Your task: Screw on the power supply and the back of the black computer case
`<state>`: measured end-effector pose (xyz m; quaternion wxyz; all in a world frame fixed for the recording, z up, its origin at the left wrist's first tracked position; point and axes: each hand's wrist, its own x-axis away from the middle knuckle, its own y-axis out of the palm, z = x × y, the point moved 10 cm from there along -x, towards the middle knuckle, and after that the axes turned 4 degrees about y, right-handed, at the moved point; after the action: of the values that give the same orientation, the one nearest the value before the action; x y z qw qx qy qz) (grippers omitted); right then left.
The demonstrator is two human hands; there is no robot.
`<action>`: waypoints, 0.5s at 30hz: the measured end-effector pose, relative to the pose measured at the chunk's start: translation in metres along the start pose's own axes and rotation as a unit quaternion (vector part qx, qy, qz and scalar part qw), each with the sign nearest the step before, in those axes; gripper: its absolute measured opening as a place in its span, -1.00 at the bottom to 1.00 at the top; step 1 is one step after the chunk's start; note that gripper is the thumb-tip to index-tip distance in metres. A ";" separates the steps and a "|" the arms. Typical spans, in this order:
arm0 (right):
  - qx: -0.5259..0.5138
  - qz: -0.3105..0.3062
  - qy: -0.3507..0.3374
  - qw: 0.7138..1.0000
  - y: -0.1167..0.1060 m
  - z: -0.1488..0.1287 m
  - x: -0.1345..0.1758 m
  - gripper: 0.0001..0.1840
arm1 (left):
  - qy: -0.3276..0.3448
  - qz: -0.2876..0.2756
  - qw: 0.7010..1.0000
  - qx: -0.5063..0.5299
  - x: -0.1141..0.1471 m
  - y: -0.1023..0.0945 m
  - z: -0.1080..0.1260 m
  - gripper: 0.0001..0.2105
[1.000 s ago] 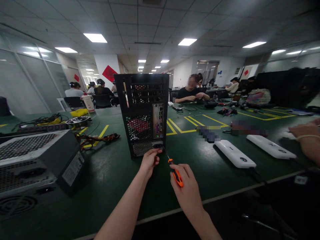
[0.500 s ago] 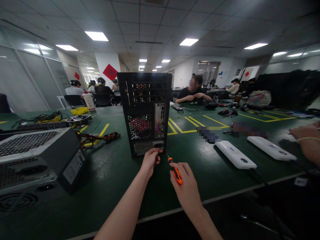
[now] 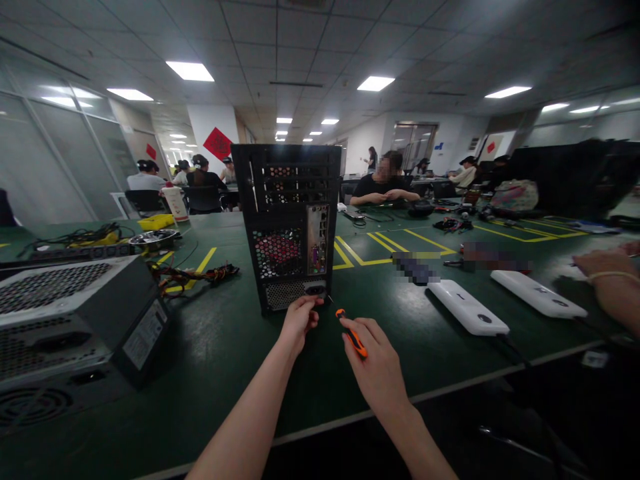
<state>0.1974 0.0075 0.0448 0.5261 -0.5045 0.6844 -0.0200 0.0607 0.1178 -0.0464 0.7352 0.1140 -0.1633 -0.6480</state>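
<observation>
A black computer case stands upright in front of me, its rear side facing me. At its lower right corner, beside the power socket, my left hand has its fingertips pinched together. Whatever those fingers hold, if anything, is too small to make out. My right hand is wrapped round the orange and black handle of a screwdriver. The screwdriver's thin shaft points up and left toward the case's bottom right corner, close to my left fingertips. Whether its tip touches a screw cannot be seen.
Grey power supply units sit at the left, with bundled cables behind them. White power banks lie to the right. Another person's hand is at the right edge. A metal bowl and a yellow tray stand farther back.
The screwdriver's handle and my right hand have turned and shifted slightly. My left hand stays pinched at the case's lower corner. The view has moved a little.
</observation>
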 end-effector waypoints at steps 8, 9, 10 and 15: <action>0.032 -0.004 0.037 0.999 0.002 0.012 -0.001 -0.78 | 0.003 -0.002 1.000 -0.029 0.002 0.001 0.003 -0.85; 0.039 -0.009 0.036 0.999 0.004 0.011 0.000 -0.77 | 0.002 0.000 0.999 -0.033 0.003 0.001 0.003 -0.84; 0.044 -0.013 0.034 0.998 0.004 0.010 0.001 -0.76 | 0.002 0.002 0.999 -0.036 0.004 0.001 0.004 -0.84; 0.016 -0.005 0.001 1.000 0.004 0.000 0.002 -0.68 | 0.003 0.003 0.999 -0.049 0.004 0.001 0.004 -0.82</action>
<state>0.1948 0.0077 0.0415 0.5330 -0.4991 0.6824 -0.0342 0.0605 0.1145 -0.0416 0.7421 0.0794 -0.1289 -0.6529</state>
